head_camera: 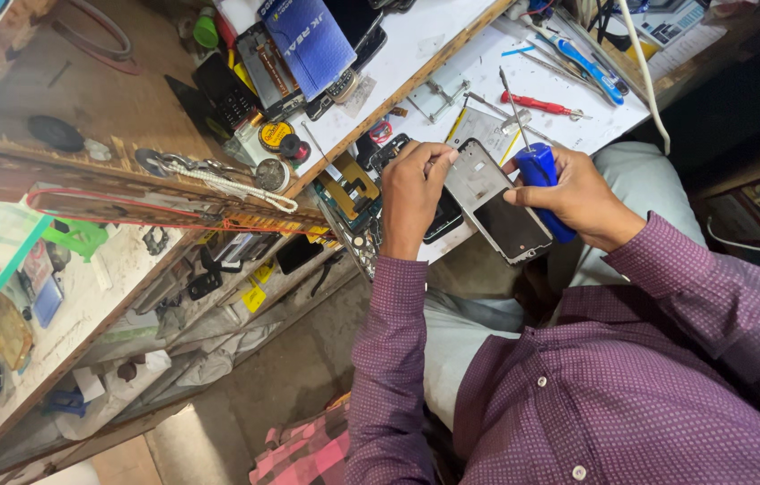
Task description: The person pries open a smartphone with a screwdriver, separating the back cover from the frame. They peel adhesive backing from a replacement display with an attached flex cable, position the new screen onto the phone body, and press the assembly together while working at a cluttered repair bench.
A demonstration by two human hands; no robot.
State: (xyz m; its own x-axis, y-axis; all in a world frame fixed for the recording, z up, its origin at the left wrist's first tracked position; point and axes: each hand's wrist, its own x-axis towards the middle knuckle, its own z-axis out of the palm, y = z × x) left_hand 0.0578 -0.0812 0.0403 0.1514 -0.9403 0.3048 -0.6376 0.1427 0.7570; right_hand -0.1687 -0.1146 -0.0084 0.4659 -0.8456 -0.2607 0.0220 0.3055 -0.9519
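The left hand [411,193] gripped the upper end of a grey metal phone frame with a dark rectangular panel [498,203], held above the white worktop [568,85]. The right hand [582,196] was clenched around a blue-handled screwdriver [541,184], touching the frame's right edge. A red-handled screwdriver [541,106] lay nearby.

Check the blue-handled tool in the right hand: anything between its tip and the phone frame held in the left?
Nothing visible. The right hand grips the blue-handled tool right beside the phone frame, which the left hand holds by its upper edge. The frame's open face is uncovered; the tool's tip itself cannot be made out.
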